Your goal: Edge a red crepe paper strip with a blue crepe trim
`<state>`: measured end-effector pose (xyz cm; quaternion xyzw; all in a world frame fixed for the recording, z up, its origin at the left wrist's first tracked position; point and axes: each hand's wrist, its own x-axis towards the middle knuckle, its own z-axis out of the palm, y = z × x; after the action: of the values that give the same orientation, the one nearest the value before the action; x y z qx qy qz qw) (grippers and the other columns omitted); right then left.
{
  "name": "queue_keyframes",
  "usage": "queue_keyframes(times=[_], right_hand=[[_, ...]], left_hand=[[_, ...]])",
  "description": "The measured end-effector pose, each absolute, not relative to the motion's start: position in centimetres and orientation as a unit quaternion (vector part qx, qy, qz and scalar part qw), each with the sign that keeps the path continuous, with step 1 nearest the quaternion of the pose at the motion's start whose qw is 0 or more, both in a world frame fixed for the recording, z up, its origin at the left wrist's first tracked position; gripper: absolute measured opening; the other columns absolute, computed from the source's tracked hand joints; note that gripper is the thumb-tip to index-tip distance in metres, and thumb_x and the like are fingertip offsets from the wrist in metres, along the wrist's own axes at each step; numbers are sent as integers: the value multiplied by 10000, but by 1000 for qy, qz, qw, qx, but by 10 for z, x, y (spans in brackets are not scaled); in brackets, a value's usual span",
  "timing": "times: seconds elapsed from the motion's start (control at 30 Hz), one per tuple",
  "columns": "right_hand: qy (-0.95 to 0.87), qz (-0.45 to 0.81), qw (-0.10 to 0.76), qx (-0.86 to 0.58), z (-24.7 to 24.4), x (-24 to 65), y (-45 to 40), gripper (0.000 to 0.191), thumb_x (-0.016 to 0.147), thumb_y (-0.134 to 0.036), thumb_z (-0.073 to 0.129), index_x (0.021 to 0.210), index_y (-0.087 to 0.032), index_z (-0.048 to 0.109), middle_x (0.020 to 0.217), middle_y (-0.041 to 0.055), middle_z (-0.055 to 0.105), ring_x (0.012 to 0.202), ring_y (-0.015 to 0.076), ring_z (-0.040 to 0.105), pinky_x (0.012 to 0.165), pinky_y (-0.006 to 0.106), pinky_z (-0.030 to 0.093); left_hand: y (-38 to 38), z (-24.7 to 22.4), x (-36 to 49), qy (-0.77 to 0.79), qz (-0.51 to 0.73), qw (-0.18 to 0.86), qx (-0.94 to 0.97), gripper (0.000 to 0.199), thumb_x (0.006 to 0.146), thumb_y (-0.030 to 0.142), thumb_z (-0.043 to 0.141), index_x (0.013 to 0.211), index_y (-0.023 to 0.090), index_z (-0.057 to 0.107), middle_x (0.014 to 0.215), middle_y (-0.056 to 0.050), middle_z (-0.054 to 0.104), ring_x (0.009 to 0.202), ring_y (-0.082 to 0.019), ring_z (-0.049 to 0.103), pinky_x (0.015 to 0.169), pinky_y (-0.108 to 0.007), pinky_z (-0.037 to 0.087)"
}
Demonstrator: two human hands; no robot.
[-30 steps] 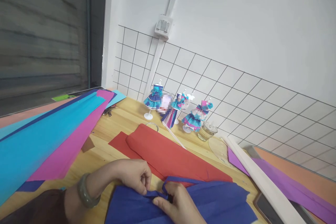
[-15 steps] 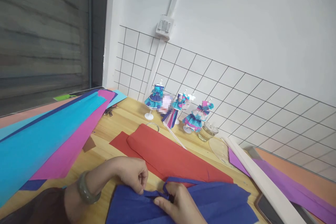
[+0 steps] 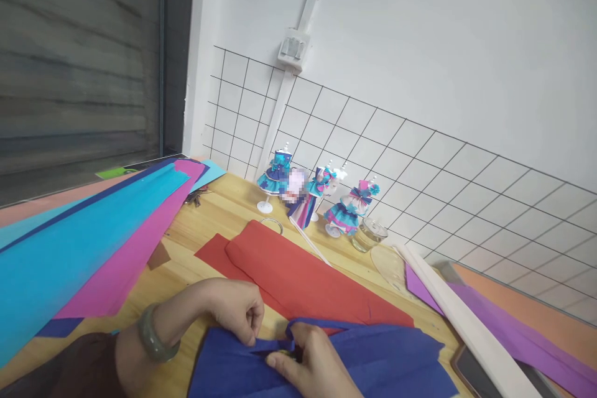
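Note:
Dark blue paper (image 3: 387, 354) lies across the front of the wooden table. My left hand (image 3: 237, 311), with a green bangle on the wrist, pinches the upper edge of this paper. Just to its right, my right hand (image 3: 314, 357) is closed, thumb against the curled fingers. A narrow strip of the blue paper loops up over its index finger. Between thumb and fingers a dark pointed tip and a bit of yellow show, too small and hidden to name. Red paper (image 3: 298, 267) lies right behind the blue paper.
Blue and pink sheets (image 3: 107, 249) are on the left. Small dress forms (image 3: 349, 208) and a glass (image 3: 369, 234) stand at the back. A pale roll (image 3: 466, 317), purple paper (image 3: 513, 329) and a dark flat device (image 3: 485, 373) lie at right.
My right hand has shifted slightly left toward my left hand, and the strip over it has moved along. A yellow bit now shows between its fingers. My left hand has barely moved.

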<state>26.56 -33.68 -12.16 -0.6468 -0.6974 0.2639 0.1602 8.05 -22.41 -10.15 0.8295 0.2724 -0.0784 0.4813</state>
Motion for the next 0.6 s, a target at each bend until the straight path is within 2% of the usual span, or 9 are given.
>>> queue_keyframes(times=[0.23, 0.47, 0.6], right_hand=[[-683, 276, 168, -656, -120, 261, -337, 295, 712, -415, 609, 614, -193, 441, 566, -43, 449, 536, 99, 389, 472, 212, 244], [-688, 265, 171, -654, -120, 259, -336, 280, 718, -433, 610, 655, -176, 519, 618, -7, 539, 566, 121, 467, 511, 216, 307], [-691, 265, 170, -651, -122, 259, -336, 293, 728, -437, 607, 639, -175, 508, 608, -6, 543, 559, 119, 466, 500, 215, 299]], left_hand=[[-225, -96, 80, 278, -88, 497, 817, 145, 527, 221, 638, 667, 201, 665, 541, 65, 550, 508, -97, 490, 443, -172, 355], [-226, -94, 80, 275, -81, 488, 825, 127, 531, 202, 640, 656, 197, 661, 548, 63, 542, 521, -96, 491, 428, -159, 336], [-226, -94, 80, 267, -75, 485, 829, 109, 538, 190, 634, 645, 196, 650, 551, 69, 533, 528, -92, 489, 449, -163, 348]])
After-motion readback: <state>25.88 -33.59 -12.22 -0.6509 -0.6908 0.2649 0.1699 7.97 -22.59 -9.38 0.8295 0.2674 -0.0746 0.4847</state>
